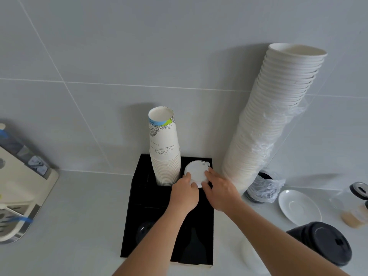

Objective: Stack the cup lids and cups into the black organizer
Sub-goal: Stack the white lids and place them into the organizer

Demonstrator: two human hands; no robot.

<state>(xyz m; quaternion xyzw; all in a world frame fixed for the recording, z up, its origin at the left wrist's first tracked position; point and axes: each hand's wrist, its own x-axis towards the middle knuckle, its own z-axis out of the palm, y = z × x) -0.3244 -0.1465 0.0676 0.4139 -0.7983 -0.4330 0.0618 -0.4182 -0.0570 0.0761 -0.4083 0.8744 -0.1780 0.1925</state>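
Observation:
The black organizer [146, 204] stands on the counter against the tiled wall. A tall stack of printed paper cups [164, 152] rises from its back left slot. White cup lids [196, 172] sit at the back right slot. My left hand [184, 194] grips the lids' left edge and my right hand [219, 190] grips their right edge. A clear lid [144, 229] shows in the front left slot. A stack of black lids [322, 242] lies on the counter to the right.
A tall leaning stack of white bowls [274, 116] in plastic wrap stands right of the organizer. A white saucer [298, 207] and jars [358, 196] lie at the far right. A beige machine [20, 186] sits at the left.

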